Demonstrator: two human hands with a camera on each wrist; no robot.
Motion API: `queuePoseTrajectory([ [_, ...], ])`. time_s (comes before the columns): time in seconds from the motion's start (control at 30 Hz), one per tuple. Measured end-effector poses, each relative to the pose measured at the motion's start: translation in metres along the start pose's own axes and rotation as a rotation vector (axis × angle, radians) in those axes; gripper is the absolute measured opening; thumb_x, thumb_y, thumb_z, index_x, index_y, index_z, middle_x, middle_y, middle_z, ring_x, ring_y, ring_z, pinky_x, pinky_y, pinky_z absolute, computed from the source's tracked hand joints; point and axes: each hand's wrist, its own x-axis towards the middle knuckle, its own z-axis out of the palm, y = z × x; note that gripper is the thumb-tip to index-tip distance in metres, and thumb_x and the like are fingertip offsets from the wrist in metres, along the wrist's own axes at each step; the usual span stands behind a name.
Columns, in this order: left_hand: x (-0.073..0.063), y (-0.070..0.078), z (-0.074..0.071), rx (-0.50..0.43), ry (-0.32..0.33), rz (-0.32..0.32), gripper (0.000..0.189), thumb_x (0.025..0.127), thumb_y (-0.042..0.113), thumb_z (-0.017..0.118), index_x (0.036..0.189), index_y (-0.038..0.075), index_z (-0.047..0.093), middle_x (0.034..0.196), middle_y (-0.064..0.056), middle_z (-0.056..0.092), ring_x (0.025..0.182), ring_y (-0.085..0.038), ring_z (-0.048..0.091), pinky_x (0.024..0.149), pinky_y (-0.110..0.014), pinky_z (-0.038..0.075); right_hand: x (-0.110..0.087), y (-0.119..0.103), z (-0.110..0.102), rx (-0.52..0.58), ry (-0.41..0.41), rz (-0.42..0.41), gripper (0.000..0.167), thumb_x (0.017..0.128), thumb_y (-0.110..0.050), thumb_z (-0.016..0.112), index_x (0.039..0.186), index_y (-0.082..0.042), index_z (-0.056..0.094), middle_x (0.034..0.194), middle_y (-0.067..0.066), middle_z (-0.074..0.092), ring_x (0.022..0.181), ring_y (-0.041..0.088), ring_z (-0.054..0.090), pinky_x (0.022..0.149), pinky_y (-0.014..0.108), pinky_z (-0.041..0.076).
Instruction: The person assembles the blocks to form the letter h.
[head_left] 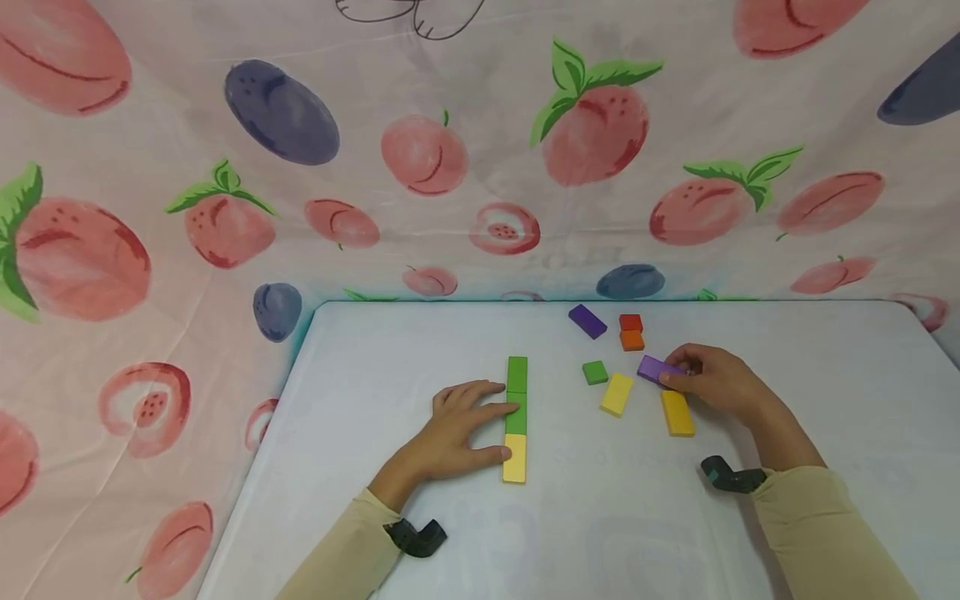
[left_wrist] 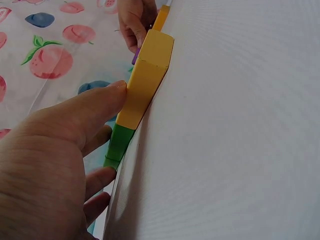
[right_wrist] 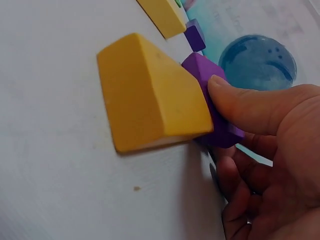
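Observation:
A straight row of blocks lies on the white table: a far green block (head_left: pixel 517 374), a second green block (head_left: pixel 516 413) and a pale yellow block (head_left: pixel 514 458) at the near end. My left hand (head_left: pixel 459 429) is beside the row, fingers spread, with its thumb at the yellow block and a fingertip on the middle green one. In the left wrist view the thumb lies against the side of the yellow block (left_wrist: pixel 142 90). My right hand (head_left: pixel 716 379) pinches a purple block (head_left: pixel 654 368) between thumb and fingers, just behind an orange-yellow block (head_left: pixel 678 414).
Between the hands lie a small green block (head_left: pixel 595 372) and a yellow block (head_left: pixel 617 394). Farther back are a dark purple block (head_left: pixel 587 322), a red block (head_left: pixel 631 322) and an orange block (head_left: pixel 632 341). Fruit-print cloth (head_left: pixel 465 92) hangs behind the table (head_left: pixel 600 525).

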Motion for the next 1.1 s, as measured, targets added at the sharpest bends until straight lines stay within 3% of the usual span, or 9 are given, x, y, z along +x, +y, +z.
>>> queuePoseTrajectory([
  [0.27,0.000,0.000,0.000,-0.002,0.002,-0.007,0.061,0.093,0.057,0.065,0.149,0.039,0.052,0.162,0.004,0.037,0.153,-0.020,0.025,0.119,-0.058,0.016,0.000,0.000,0.000,0.069,0.027,0.016,0.043,0.097,-0.033,0.069,0.126,-0.003,0.058,0.116,0.020,0.062,0.106,0.033,0.056,0.089,0.047,0.051],
  [0.6,0.002,0.001,0.000,-0.008,0.002,-0.012,0.061,0.092,0.057,0.065,0.149,0.037,0.052,0.162,0.004,0.037,0.153,-0.020,0.026,0.119,-0.058,0.016,0.002,-0.006,0.002,0.134,0.116,0.062,0.043,0.097,-0.034,0.069,0.127,-0.006,0.057,0.122,0.022,0.060,0.110,0.036,0.054,0.088,0.041,0.051],
  [0.8,0.001,0.003,-0.002,-0.020,-0.003,-0.015,0.061,0.092,0.057,0.065,0.149,0.037,0.052,0.162,0.003,0.037,0.153,-0.020,0.026,0.119,-0.058,0.016,0.000,-0.017,0.004,0.203,0.115,0.079,0.048,0.097,-0.036,0.070,0.131,-0.006,0.056,0.129,0.024,0.059,0.116,0.038,0.053,0.092,0.043,0.050],
  [1.1,0.001,0.004,-0.003,-0.022,-0.005,-0.019,0.062,0.092,0.057,0.065,0.149,0.036,0.053,0.162,0.003,0.037,0.152,-0.021,0.026,0.119,-0.059,0.016,0.001,-0.033,0.007,0.290,0.125,0.039,0.049,0.096,-0.039,0.071,0.127,-0.006,0.055,0.122,0.019,0.063,0.108,0.031,0.057,0.081,0.027,0.051],
])
